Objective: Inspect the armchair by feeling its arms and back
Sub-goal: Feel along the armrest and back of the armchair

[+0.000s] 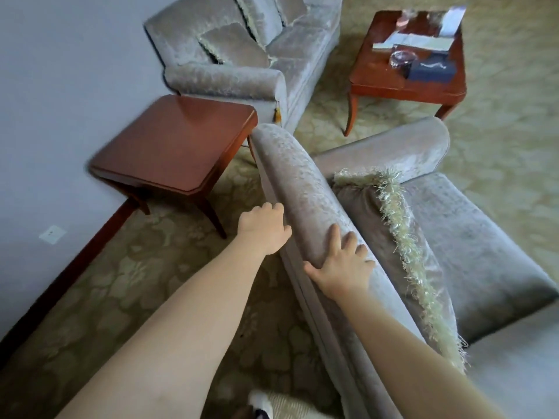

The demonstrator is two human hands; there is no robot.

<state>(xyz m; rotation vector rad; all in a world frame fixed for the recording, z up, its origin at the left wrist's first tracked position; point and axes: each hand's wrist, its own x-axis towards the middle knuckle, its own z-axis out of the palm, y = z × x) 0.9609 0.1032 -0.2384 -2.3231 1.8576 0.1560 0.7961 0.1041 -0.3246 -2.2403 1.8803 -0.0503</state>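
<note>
- Head view: the armchair point(302, 189) is seen from behind and above, upholstered in grey, patterned velvet, with a rounded, padded back rail.
- The left hand point(263, 229) is laid on the rail's outer side, its grip curled against the fabric.
- The right hand point(343, 266) is pressed flat on the rail's top, its grip spread.
- A fringed cushion point(390, 237) is propped on the seat.
- A glossy reddish wooden counter point(172, 143) stands just beside the armchair, on patterned carpet point(127, 267).
</note>
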